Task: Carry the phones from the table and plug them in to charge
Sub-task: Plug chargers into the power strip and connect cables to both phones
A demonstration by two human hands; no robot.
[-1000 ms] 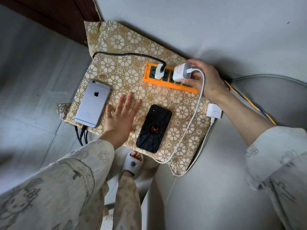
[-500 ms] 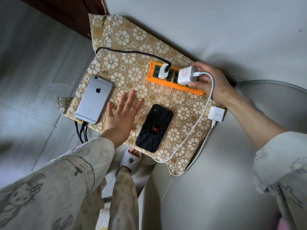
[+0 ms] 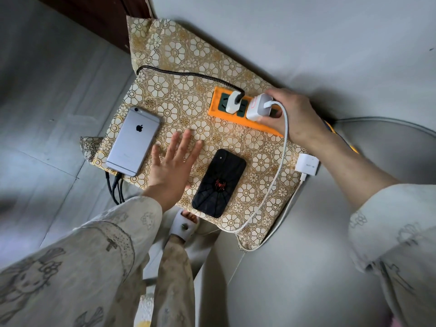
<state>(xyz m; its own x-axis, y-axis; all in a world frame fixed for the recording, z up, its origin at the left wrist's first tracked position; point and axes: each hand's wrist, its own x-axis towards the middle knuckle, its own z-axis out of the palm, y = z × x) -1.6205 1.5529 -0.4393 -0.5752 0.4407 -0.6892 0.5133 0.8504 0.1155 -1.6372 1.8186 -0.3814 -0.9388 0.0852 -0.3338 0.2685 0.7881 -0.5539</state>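
My right hand (image 3: 295,114), at the upper right of the frame, has its grip closed around a white charger (image 3: 259,107) sitting on the orange power strip (image 3: 238,108). A second, smaller white plug (image 3: 233,103) sits in the strip just left of it, with a black braided cable (image 3: 188,75) running off to the upper left. A white cable (image 3: 276,175) loops from my charger down toward the lower centre of the frame.

My left hand (image 3: 173,166) lies flat and spread wide, holding nothing, on the floral cloth (image 3: 179,100) covering the bench, between the two phones. The silver phone (image 3: 133,141) lies face down at centre left, its long axis tilted, camera end toward the upper right. The black phone (image 3: 219,182) with the red spider lies face down at centre, tilted the same way. A small white adapter (image 3: 306,164) rests at the cloth's right edge.
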